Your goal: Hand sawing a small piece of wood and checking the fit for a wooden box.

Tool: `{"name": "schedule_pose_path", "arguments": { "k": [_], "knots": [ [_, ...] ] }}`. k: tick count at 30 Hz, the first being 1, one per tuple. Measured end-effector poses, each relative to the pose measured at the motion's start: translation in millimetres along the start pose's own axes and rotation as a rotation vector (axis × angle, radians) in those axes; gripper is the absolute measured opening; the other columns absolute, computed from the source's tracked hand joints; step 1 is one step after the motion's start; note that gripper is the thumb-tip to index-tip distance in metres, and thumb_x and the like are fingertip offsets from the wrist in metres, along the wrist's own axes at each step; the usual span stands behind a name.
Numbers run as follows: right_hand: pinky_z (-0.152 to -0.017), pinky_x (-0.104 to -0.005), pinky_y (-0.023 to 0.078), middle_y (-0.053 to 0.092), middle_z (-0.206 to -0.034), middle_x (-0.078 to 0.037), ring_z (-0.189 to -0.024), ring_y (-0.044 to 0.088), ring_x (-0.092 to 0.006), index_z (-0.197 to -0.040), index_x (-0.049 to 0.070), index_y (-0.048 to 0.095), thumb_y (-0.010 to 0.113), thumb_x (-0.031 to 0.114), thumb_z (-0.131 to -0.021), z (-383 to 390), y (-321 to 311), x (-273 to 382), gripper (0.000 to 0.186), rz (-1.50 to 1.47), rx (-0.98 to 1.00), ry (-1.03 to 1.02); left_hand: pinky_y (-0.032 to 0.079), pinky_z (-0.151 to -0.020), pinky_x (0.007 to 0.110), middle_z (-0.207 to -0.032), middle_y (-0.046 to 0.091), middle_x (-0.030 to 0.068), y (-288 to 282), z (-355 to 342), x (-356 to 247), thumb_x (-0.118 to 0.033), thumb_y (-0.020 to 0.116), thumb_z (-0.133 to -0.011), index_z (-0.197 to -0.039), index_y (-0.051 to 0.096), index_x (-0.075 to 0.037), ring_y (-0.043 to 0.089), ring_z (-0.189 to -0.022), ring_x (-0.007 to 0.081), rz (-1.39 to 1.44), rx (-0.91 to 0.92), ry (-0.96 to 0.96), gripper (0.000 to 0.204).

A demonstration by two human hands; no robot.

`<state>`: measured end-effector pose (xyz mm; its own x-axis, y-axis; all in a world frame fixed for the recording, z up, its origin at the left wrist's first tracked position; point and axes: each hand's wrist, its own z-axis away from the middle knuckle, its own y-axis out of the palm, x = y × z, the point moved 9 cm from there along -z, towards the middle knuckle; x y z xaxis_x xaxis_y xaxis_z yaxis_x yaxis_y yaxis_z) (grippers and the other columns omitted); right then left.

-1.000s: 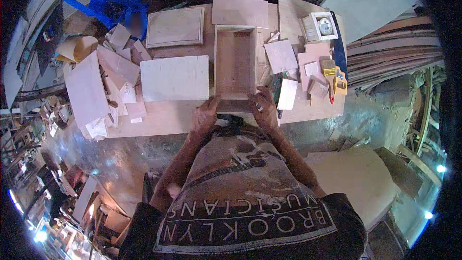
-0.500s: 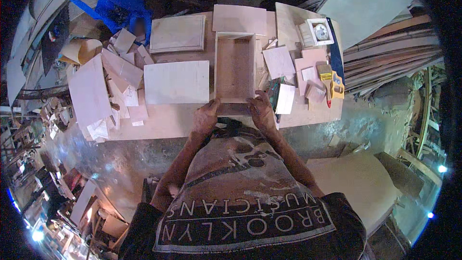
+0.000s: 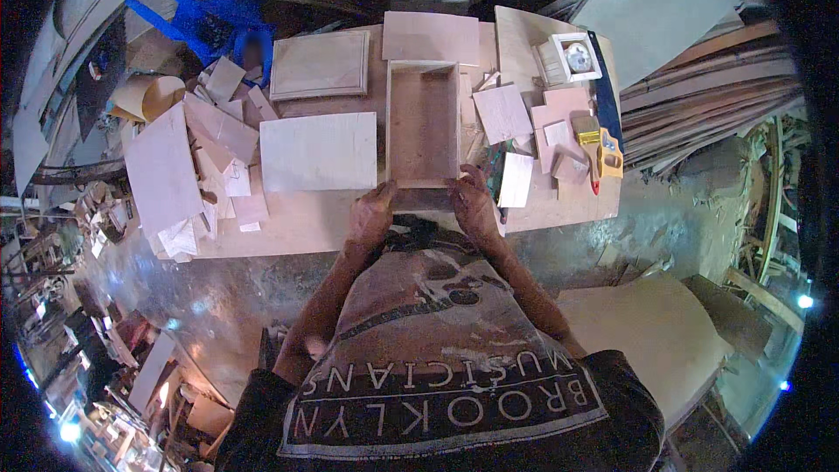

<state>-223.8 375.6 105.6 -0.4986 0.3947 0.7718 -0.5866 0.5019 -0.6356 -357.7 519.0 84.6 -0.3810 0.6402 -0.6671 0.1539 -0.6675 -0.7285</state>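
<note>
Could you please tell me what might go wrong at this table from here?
The left hand and right hand are at the near corners of the wooden box, so its far end could swing if moved. Swinging left, it might bump the pale panel close beside it. The paintbrush and yellow-handled saw, near the right edge of the table, could be knocked off.

On the wooden table [image 3: 319, 225] lie an open box [image 3: 423, 127], pale panels [image 3: 319, 152] and scattered offcuts [image 3: 502, 114].

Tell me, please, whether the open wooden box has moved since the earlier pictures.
No, not visibly: the open wooden box keeps the same narrow gap to the plain pale panel on its left.
</note>
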Motion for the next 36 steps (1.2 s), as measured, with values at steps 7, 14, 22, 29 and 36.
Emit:
{"name": "schedule_pose_path", "arguments": {
  "k": [7, 14, 22, 29, 36],
  "knots": [
    [-0.084, -0.0361, 0.049, 0.051, -0.121, -0.021, -0.094, 0.060, -0.0290, -0.119, 0.000, 0.058, 0.057, 0.001, -0.086, -1, -20, 19, 0.033, -0.027, -0.110, -0.036, 0.056, -0.074, 0.041, -0.106, 0.065, 0.0212, -32, 17, -21, -0.010, 0.049, -0.091, -0.122, 0.057, -0.005, 0.066, -0.085, 0.0394, 0.030, -0.176, 0.046, 0.032],
    [-0.090, -0.0320, 0.045, 0.057, -0.120, -0.012, -0.101, 0.057, -0.0208, -0.130, 0.003, 0.052, 0.049, 0.012, -0.096, 34, 7, -67, 0.036, -0.569, -0.162, 0.397, 0.054, -0.078, 0.034, -0.101, 0.066, 0.0206, 4, 39, 49, 0.006, 0.049, -0.084, -0.119, 0.056, 0.001, 0.067, -0.088, 0.0333, 0.428, -0.129, -0.153, 0.036],
    [-0.091, -0.0288, 0.043, 0.060, -0.116, -0.009, -0.100, 0.054, -0.0151, -0.129, -0.001, 0.053, 0.044, 0.014, -0.098, 35, 38, -77, 0.035, -0.475, -0.009, 0.509, 0.045, -0.096, 0.039, -0.121, 0.059, 0.0242, 40, 19, 70, 0.011, 0.045, -0.079, -0.129, 0.051, 0.000, 0.057, -0.115, 0.0343, 0.575, -0.180, -0.055, 0.051],
    [-0.093, -0.0286, 0.041, 0.060, -0.118, -0.011, -0.104, 0.054, -0.0165, -0.127, 0.000, 0.054, 0.041, 0.015, -0.100, 37, 49, -89, 0.034, -0.479, 0.001, 0.563, 0.046, -0.094, 0.038, -0.121, 0.059, 0.0253, 39, 17, 57, 0.012, 0.043, -0.078, -0.131, 0.050, -0.001, 0.058, -0.114, 0.0352, 0.504, -0.134, -0.067, 0.055],
    [-0.097, -0.0301, 0.039, 0.061, -0.119, -0.011, -0.109, 0.053, -0.0182, -0.126, 0.001, 0.055, 0.038, 0.016, -0.099, 31, 42, -67, 0.035, -0.446, 0.046, 0.568, 0.048, -0.092, 0.038, -0.116, 0.061, 0.0258, 44, 19, 67, 0.011, 0.042, -0.077, -0.129, 0.052, 0.000, 0.060, -0.110, 0.0358, 0.482, -0.111, -0.115, 0.054]
  ]
}}
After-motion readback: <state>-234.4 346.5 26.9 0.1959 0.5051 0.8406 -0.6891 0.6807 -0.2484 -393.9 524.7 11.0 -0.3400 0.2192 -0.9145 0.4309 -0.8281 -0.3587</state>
